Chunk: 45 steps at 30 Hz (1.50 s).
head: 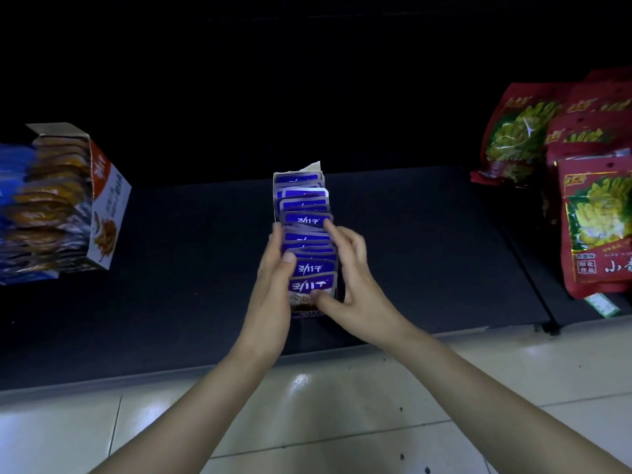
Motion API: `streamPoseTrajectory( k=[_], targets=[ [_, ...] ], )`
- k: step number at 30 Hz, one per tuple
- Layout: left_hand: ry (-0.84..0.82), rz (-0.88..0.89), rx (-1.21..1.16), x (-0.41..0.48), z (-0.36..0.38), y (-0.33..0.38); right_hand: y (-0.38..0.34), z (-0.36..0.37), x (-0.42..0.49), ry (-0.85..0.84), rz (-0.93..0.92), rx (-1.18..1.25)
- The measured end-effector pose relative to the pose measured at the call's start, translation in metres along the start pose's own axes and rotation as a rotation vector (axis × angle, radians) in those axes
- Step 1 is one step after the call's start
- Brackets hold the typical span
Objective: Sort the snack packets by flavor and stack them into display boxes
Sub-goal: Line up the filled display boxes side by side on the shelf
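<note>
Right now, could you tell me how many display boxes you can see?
2: the middle box of purple packets, the left box of orange packets. Blue packets far left may hide a third.

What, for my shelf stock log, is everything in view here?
narrow white cardboard display box: one, white, shelf centre
blue foil snack packets: one row, number unclear, blue, in that box
white-and-orange cardboard display box: one, shelf left
orange-brown packets: number unclear, inside that box
blurred blue packets: number unclear, far left
red plastic snack bags: at least four, red, shelf right
dark shelf: one, black
pale tiled floor: cream, foreground
left hand: one, holds the row's left side
right hand: one, holds its right side
</note>
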State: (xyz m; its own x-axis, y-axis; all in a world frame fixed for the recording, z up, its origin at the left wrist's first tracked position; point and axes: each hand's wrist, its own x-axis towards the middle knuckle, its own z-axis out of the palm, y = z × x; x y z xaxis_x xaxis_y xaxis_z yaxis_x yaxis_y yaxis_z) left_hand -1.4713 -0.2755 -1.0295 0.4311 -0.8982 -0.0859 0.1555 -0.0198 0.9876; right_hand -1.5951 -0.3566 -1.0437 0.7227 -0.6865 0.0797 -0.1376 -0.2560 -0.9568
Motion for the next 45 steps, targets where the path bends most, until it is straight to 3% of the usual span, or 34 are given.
streamPoseTrajectory(
  k=[5,11,20,25,29,33,37,41,45],
  targets=[
    [0.087,0.098,0.045,-0.010,0.011,-0.007,-0.003,0.008,-0.002,-0.011,-0.059,0.132],
    [0.118,0.106,0.112,-0.007,0.007,-0.015,0.005,0.004,-0.003,-0.005,-0.067,0.085],
    [0.042,0.135,0.123,-0.008,0.009,-0.008,0.003,0.011,-0.002,-0.039,-0.094,0.226],
    [0.051,0.145,0.178,-0.004,0.017,-0.011,0.003,0.014,0.000,0.080,0.014,0.306],
    [0.097,0.097,0.047,0.004,0.008,-0.014,0.000,0.021,0.000,0.061,-0.024,0.302],
    [0.076,0.137,0.063,0.002,0.013,-0.014,0.002,0.010,0.002,0.124,0.018,0.354],
    [0.101,0.084,0.067,0.009,0.007,-0.013,0.001,0.012,0.013,0.195,0.038,0.231],
    [0.076,0.066,0.037,0.021,0.007,-0.007,-0.001,0.010,0.024,0.154,0.077,0.254],
    [0.029,0.079,0.005,0.017,0.009,-0.006,-0.006,0.014,0.016,0.128,0.003,0.317]
  ],
)
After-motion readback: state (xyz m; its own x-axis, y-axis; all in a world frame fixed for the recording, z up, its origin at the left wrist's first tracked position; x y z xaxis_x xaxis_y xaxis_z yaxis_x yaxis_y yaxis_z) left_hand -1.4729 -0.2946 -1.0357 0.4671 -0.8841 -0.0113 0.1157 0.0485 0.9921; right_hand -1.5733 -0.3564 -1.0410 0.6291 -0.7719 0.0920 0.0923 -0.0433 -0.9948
